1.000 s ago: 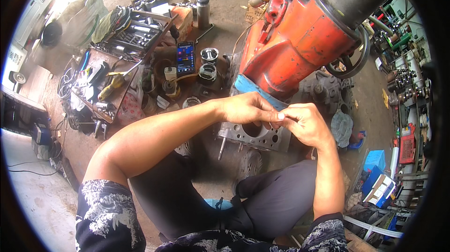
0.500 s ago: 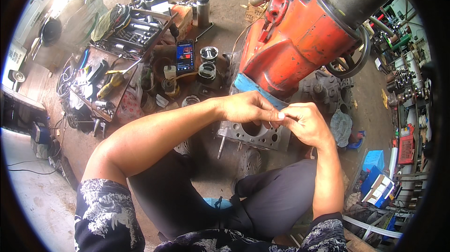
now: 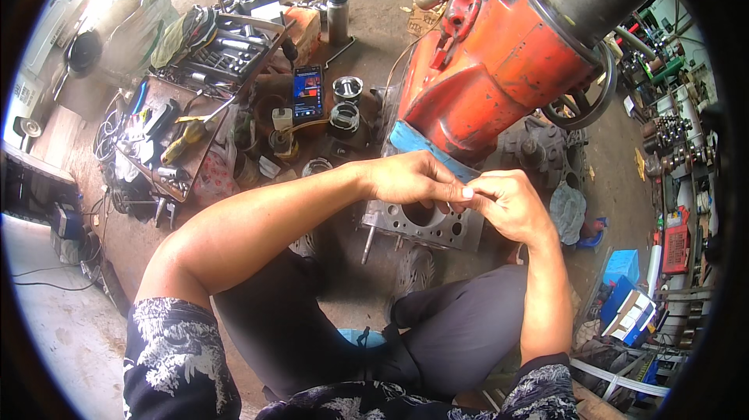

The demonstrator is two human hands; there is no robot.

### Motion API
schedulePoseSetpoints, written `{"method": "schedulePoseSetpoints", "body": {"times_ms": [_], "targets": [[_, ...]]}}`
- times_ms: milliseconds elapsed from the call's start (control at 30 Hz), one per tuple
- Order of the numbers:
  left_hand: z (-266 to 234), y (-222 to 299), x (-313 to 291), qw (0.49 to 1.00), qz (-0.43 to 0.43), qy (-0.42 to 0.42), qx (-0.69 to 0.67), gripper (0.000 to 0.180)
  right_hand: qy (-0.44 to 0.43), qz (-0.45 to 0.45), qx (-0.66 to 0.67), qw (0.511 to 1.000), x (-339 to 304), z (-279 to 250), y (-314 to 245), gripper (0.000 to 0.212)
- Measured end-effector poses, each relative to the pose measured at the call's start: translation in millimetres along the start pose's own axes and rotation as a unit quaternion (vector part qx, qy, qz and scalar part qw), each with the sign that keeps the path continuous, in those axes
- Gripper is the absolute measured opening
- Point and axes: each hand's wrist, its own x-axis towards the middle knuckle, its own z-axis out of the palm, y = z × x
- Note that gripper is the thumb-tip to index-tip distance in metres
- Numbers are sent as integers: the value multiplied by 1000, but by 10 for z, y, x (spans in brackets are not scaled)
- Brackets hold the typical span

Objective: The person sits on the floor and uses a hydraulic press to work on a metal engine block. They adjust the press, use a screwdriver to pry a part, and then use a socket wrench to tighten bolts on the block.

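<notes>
Above the metal engine block (image 3: 402, 226), my left hand (image 3: 406, 179) and my right hand (image 3: 507, 200) meet with thumbs and fingertips pinched together. Whatever lies between those fingertips is too small or hidden to make out. One round bore of the block shows just below the hands. Behind them a red machine body (image 3: 488, 69) leans over the block, with a blue cloth (image 3: 429, 147) along its lower edge. A metal rod (image 3: 368, 245) sticks out from the block's near left side.
On the left stands a tool tray (image 3: 226, 57) full of sockets and wrenches. A phone (image 3: 308, 92) is propped near several pistons (image 3: 347, 90) and a steel flask (image 3: 337, 16). To the right are a black handwheel (image 3: 585, 100), a blue box (image 3: 622, 266) and shelves of parts.
</notes>
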Motion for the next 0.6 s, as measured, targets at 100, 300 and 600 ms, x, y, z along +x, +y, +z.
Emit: {"method": "schedulePoseSetpoints", "body": {"times_ms": [100, 300, 600], "targets": [[2, 1, -1, 1000, 5, -3, 0, 57, -2, 1, -16, 1000, -2, -12, -8, 22], [-9, -13, 10, 1000, -10, -2, -3, 56, -7, 12, -4, 1000, 0, -12, -5, 18], [-2, 4, -8, 1000, -11, 1, 6, 55, -11, 14, -22, 1000, -12, -25, 1, 14]]}}
